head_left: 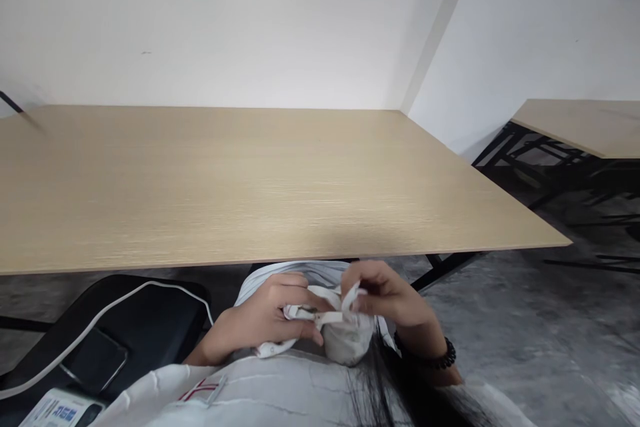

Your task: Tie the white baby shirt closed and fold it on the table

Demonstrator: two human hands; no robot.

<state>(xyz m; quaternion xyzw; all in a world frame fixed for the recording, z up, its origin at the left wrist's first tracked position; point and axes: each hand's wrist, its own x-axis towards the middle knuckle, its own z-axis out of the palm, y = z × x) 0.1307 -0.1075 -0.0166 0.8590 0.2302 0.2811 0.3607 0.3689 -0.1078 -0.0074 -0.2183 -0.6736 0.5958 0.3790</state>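
Observation:
Low in the head view, just below the near edge of the table, my left hand (280,310) is closed on a narrow white fabric strip (330,317). Its thumb and fingers press the strip, and a small dark patch shows beside them. To the right, my right hand (385,297) pinches a raised, looped part of the same strip and is slightly blurred. Under the strip, between both hands, lies a rounded off-white cloth bundle (349,341). A white edge with button-like dots (274,349) comes out below my left hand. Fingers hide part of the cloth.
A light wood table (240,180) stands in front, against a white wall. On the left, a black seat (165,320) carries a dark phone-like object (95,360), a white cable (113,303) and a labelled item (60,408). Another table (585,123) stands at right.

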